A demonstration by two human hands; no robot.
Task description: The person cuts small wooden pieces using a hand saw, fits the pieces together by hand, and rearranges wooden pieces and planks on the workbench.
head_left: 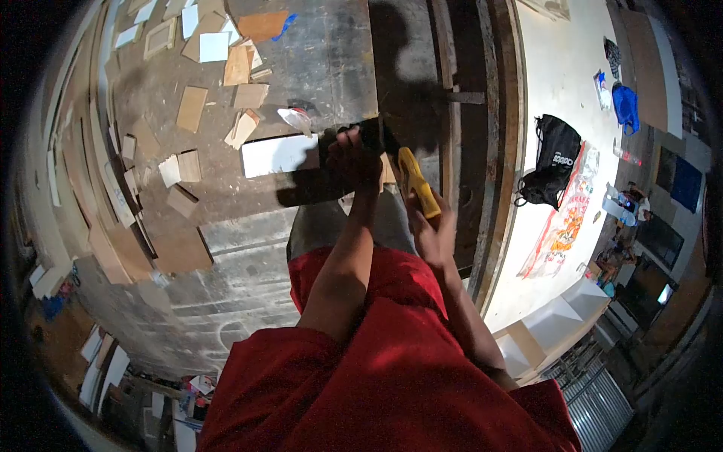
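My right hand is closed around the yellow handle of what looks like a handsaw. Its dark blade points away from me and is hard to see in the shadow. To the left of the saw is my left hand, dark and partly shaded, its fingers looking stretched out and apart. Below the blade, a small part of a light wood piece shows between my hands; my left hand is close to it, but contact is hidden. A white board lies left of my left hand.
Several wood offcuts are scattered across the floor at the left. Long strips line the far left. A wooden beam runs along my right, beside a pale surface holding a black drawstring bag and a blue bag.
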